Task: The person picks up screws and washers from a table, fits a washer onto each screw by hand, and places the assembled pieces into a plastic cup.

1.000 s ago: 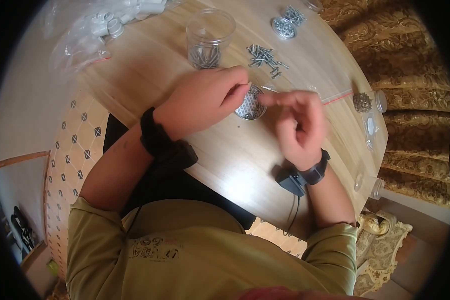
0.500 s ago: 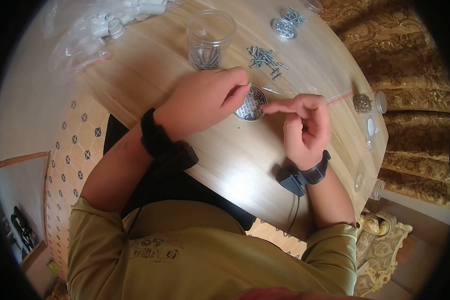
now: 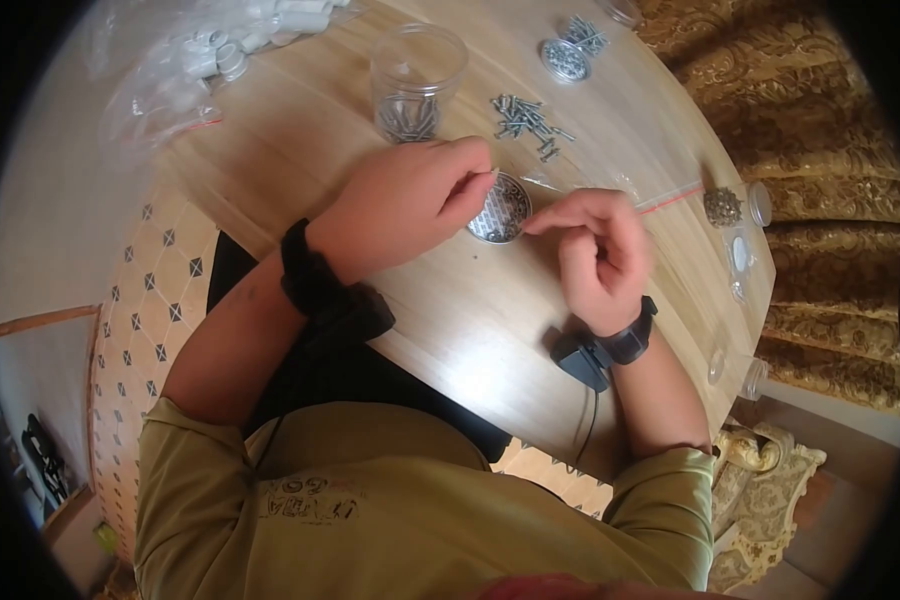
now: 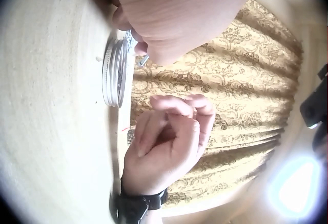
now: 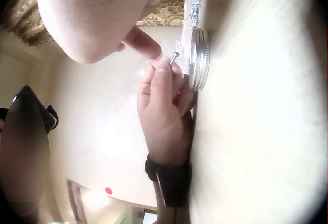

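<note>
Over the table, my left hand (image 3: pixel 400 205) pinches a small bolt between thumb and forefinger; its head and shank show in the right wrist view as a bolt (image 5: pixel 175 58). Just beside the left fingertips lies a shallow round metal lid (image 3: pixel 493 238) with a patterned lining and small metal pieces around its inside. My right hand (image 3: pixel 610 260) is on the lid's other side, forefinger stretched toward its rim and the other fingers bent. No object shows in that hand. The left wrist view has the right hand (image 4: pixel 164 147) raised near the lid (image 4: pixel 111 72).
Behind the left hand stands a clear plastic jar (image 3: pixel 417 65) part filled with bolts. A pile of bolts (image 3: pixel 525 122) lies beyond the lid. Farther back is another lid of small pieces (image 3: pixel 566 60); bagged white fittings (image 3: pixel 215 55) sit at far left.
My right forefinger was over the lid's inside, drew back a little to the right, and now points at the rim. The left hand has hardly moved.
</note>
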The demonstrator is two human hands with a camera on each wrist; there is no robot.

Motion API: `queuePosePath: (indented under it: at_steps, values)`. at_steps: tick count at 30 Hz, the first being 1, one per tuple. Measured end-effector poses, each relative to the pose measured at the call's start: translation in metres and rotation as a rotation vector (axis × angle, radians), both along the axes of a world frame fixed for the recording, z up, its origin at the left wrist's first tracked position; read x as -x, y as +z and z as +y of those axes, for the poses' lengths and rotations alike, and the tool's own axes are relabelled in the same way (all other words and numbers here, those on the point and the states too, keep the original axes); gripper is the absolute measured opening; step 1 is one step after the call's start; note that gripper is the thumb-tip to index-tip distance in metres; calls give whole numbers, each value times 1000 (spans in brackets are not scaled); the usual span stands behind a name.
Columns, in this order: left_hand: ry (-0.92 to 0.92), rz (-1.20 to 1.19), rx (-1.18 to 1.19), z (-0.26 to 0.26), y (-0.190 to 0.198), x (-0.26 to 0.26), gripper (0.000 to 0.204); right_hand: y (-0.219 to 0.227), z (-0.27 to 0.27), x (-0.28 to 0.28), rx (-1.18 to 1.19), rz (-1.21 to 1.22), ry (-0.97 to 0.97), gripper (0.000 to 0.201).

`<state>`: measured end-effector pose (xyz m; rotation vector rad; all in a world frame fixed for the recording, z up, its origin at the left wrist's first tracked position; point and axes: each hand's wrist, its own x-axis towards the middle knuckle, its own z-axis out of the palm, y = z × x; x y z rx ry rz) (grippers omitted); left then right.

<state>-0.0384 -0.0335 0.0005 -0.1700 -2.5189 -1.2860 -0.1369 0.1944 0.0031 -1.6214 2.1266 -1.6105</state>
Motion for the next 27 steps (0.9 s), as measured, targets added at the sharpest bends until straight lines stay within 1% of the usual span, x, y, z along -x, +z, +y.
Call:
queuePosePath:
  at_steps: [1,2,4,5,6,8,9,11,12,14,15,16,18,21,22,23,24,25,26,27]
  values:
    - [1,-2,-10,0,0,0,14,2,-2,-6,58,-95,-33,28]
    - [0,-3,-20,0,1,0,13,1,-5,-6,58,-96,-33,28]
    - [-12,-19,-54,-1,2,-1,13,1,-10,-5,-26,-159,-111,28]
    - [-24,-36,-89,-1,3,-1,13,5,-14,-8,-41,-220,-187,29]
    - [-26,-34,-86,0,5,-2,13,5,-16,-8,-38,-219,-188,29]
    - [-13,-113,-170,0,10,-3,12,4,-18,-7,47,-277,-186,35]
    - [-16,-111,-165,-1,9,-3,12,6,-18,-7,51,-275,-188,35]
    - [-14,-94,-133,-1,6,-1,11,10,-16,-7,-128,-175,-127,36]
    - [-16,-93,-132,0,6,-1,11,8,-12,-4,-127,-174,-130,36]
    - [-11,-116,-131,1,6,-1,11,6,-7,3,28,44,10,34]
    - [-10,-116,-130,1,6,-2,11,5,-7,0,42,-27,-31,30]
    - [-17,-107,-120,1,7,-1,12,3,-8,-1,42,-27,-30,30]
    - [-25,-97,-108,0,8,-2,12,-3,-11,-1,8,-129,-120,31]
    - [-26,-124,-146,1,10,-5,11,-5,-13,3,20,-162,-150,29]
    - [19,-50,-198,1,10,-8,10,-5,-15,3,24,-159,-152,29]
    - [63,25,-249,1,12,-11,10,-6,-17,3,45,-167,-197,29]
    - [58,27,-244,-2,16,-13,10,-7,-18,4,67,-175,-244,29]
    - [162,147,-130,-5,26,-15,8,-3,-17,5,70,-175,-252,29]
    - [267,264,-19,-8,36,-16,9,4,-15,5,-16,-205,-302,30]
    - [263,260,-21,-11,46,-15,9,7,-13,5,-105,-236,-348,33]
